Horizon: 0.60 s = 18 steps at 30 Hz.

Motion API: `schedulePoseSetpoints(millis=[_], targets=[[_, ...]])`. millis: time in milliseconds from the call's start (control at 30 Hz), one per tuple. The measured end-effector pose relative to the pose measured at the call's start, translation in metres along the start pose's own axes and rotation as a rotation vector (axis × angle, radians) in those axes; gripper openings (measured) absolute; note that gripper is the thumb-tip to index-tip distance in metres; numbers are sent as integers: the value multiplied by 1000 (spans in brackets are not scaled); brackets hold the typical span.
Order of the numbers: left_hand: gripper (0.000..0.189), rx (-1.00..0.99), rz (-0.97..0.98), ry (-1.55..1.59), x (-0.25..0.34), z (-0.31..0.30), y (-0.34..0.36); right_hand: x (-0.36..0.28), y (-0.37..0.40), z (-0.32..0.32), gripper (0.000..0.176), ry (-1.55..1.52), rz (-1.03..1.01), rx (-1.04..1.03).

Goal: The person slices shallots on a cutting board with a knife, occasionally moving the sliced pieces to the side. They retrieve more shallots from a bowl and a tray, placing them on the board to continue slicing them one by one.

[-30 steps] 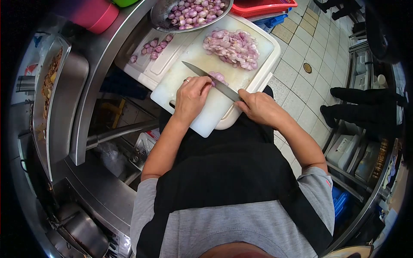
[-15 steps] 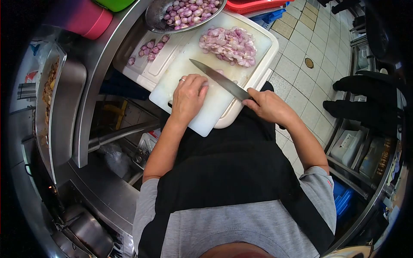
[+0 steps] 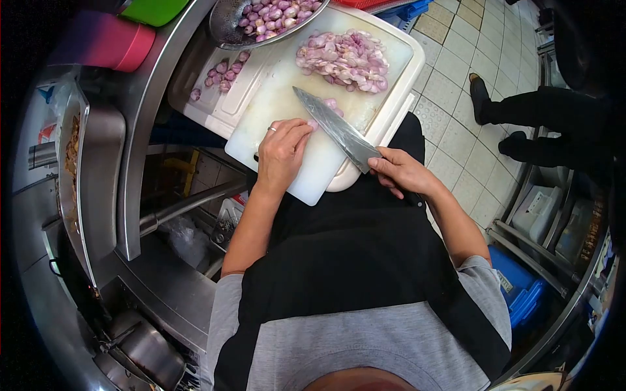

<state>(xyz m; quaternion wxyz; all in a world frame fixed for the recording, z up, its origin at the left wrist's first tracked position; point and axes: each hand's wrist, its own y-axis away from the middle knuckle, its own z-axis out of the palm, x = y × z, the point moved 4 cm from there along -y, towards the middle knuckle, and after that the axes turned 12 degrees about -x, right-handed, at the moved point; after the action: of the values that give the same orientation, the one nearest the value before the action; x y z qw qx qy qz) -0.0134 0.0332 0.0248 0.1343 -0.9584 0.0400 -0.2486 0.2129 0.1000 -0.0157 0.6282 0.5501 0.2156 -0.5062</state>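
Observation:
My right hand [image 3: 405, 172] grips the handle of a large kitchen knife [image 3: 336, 129], whose blade slants up and left across the white cutting board [image 3: 264, 140]. Between the fingertips of my left hand [image 3: 282, 148] a small peeled shallot [image 3: 313, 124] is pinched, just left of the blade. A few cut slices [image 3: 333, 105] lie on the blade's far side. Farther up the board spreads a pile of sliced shallots [image 3: 343, 60]. Whole peeled shallots [image 3: 225, 75] sit in the cream tray to the left of the board.
A metal colander [image 3: 228, 29] of whole shallots stands at the tray's far edge. A steel counter [image 3: 147, 124] with a food pan [image 3: 104, 156] runs along the left. On the tiled floor at right, another person's dark-clad legs [image 3: 521, 111] show beside a rack.
The knife blade has turned to show more of its flat side, and slices now lie beyond it. The other person's feet have shifted on the right. The whole view has moved slightly.

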Motion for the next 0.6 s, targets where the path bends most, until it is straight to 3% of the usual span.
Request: schedulePoseSetpoints(millis=[600], targets=[[23, 10, 42, -33, 3, 2, -1, -2, -12, 0, 34, -50, -8, -41]])
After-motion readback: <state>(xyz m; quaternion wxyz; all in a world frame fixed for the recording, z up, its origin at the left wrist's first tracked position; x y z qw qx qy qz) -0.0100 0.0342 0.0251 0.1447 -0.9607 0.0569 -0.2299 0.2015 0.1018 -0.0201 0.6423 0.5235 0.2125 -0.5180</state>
